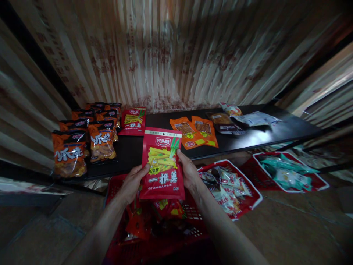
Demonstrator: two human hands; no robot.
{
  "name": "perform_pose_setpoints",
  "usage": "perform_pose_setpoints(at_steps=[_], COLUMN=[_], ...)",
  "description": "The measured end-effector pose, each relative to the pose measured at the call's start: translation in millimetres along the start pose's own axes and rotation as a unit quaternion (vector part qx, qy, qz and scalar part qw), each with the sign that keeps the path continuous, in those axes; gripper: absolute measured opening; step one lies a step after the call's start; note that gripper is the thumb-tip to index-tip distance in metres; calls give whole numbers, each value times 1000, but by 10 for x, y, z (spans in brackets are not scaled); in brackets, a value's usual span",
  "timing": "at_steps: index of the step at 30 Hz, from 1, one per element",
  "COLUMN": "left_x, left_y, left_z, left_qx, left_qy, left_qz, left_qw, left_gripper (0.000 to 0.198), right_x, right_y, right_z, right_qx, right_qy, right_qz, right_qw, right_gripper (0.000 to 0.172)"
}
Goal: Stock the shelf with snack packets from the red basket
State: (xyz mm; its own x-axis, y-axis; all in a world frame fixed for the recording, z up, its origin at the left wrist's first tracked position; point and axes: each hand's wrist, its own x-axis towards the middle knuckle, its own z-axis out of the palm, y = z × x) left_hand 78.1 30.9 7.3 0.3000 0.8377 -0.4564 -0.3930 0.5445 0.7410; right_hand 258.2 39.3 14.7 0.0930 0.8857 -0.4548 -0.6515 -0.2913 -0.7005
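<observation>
Between my two hands is a red snack bag [162, 184], held upright with its printed front toward me. My left hand [136, 184] grips its left edge, thumb on the front; my right hand [188, 168] grips its right edge the same way. The fingers behind the bag are hidden. A matching red snack bag [133, 121] leans upright on the black shelf [157, 121] just beyond. Below my hands, a red basket [116, 224] holds more red and orange packets, partly covered by my arms.
Rows of orange-and-black snack bags [70, 154] stand at the shelf's left. Flat orange packets [193, 130], brown packs [224, 123] and a white packet [259, 119] lie farther right. Red baskets with white packets [230, 187] and green packets [292, 176] sit below, right. Corrugated sheeting [176, 55] backs the shelf.
</observation>
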Motion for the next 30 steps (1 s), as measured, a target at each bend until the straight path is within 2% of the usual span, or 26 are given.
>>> perform_pose_setpoints(at_steps=[5,11,18,23,27,30], left_x=[30,78,91,4,-23,-15], left_y=[84,132,154,219,215,195], left_z=[0,-16,-2,53,4,-37], left_qx=[-44,-73,-73,-61,-9,44], left_qy=[36,83,103,44,-20,-43], left_qz=[50,107,135,122,101,100], left_qw=[997,988,983,990,995,993], left_gripper=[39,35,37,39,41,39], right_x=[-41,-73,-79,-46,-24,-23], right_y=[34,85,178,188,158,135], right_z=[4,-26,-33,-28,-37,-32], right_qx=[-45,-85,-116,-92,-67,-51], right_qy=[-45,-126,-144,-134,-105,-93], right_qz=[23,-3,0,-11,-28,-36], right_qw=[998,988,983,987,992,994], right_gripper=[36,28,32,33,30,29])
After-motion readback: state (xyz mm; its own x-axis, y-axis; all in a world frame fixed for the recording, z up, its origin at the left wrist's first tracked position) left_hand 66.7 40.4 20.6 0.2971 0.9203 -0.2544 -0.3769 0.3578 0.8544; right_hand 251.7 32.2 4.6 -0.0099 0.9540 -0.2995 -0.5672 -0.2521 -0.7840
